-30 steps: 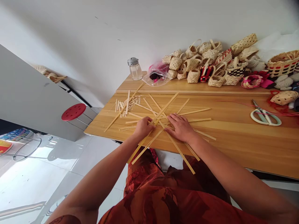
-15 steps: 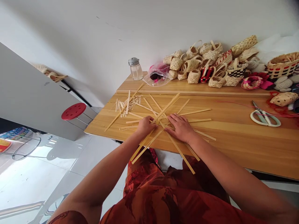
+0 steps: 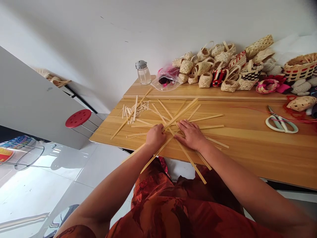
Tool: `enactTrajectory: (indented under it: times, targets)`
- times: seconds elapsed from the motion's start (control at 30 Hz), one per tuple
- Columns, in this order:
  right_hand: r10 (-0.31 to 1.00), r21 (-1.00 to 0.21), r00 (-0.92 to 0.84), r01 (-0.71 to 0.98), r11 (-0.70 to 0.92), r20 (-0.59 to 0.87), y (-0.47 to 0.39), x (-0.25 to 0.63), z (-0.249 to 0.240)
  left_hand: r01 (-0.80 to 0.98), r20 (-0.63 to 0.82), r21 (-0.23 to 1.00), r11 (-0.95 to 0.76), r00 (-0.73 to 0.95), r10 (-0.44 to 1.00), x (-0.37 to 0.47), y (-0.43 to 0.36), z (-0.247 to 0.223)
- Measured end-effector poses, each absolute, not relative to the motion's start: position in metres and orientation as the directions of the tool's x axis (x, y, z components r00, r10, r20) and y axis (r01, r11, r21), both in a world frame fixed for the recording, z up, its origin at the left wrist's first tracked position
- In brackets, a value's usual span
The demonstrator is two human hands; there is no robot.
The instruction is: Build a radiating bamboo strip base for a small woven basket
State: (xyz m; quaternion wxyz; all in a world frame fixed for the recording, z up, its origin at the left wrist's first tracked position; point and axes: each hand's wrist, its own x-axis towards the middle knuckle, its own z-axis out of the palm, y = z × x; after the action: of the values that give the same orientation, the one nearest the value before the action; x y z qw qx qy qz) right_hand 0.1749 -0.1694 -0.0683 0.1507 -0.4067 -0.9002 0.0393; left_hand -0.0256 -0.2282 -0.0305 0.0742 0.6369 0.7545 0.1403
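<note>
Several pale strips [image 3: 189,153] cross one another in a star shape near the table's front edge. My left hand [image 3: 156,135] is closed on one long strip [image 3: 184,111], which runs from under my left forearm up to the right across the crossing. To the right of the crossing, my right hand [image 3: 190,133] lies with its fingers spread, pressing on the strips from above. The exact middle of the crossing is partly hidden between my two hands.
Cut scraps [image 3: 138,109] and a loose strip lie at the left. Behind stand a bottle [image 3: 143,73], a plastic bag [image 3: 166,81] and several small woven baskets [image 3: 205,80]. White-handled scissors [image 3: 281,124] rest at the right. A red stool [image 3: 78,118] stands beside the table [image 3: 247,155].
The long strip in my left hand has turned clockwise, its far end now farther right and its near end farther left. My left hand has shifted slightly; my right hand has hardly moved.
</note>
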Motion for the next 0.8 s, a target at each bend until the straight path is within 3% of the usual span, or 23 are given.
enactTrajectory:
  times: [0.2,0.4,0.8]
  targets:
    - [0.751,-0.171,-0.618,0.734,0.657,0.234,-0.172,0.174,-0.065,0.986,0.035,0.140,0.091,-0.097,0.995,-0.013,-0.235,-0.022]
    - [0.744,-0.174,-0.623,0.727,0.664,0.242,-0.172,0.174,-0.067,0.996,0.035,0.086,0.028,-0.031,0.999,-0.010,-0.240,-0.021]
    - [0.752,-0.164,-0.619,0.737,0.656,0.224,-0.171,0.174,-0.065,0.924,0.041,0.373,0.082,-0.105,0.994,-0.030,-0.237,-0.027]
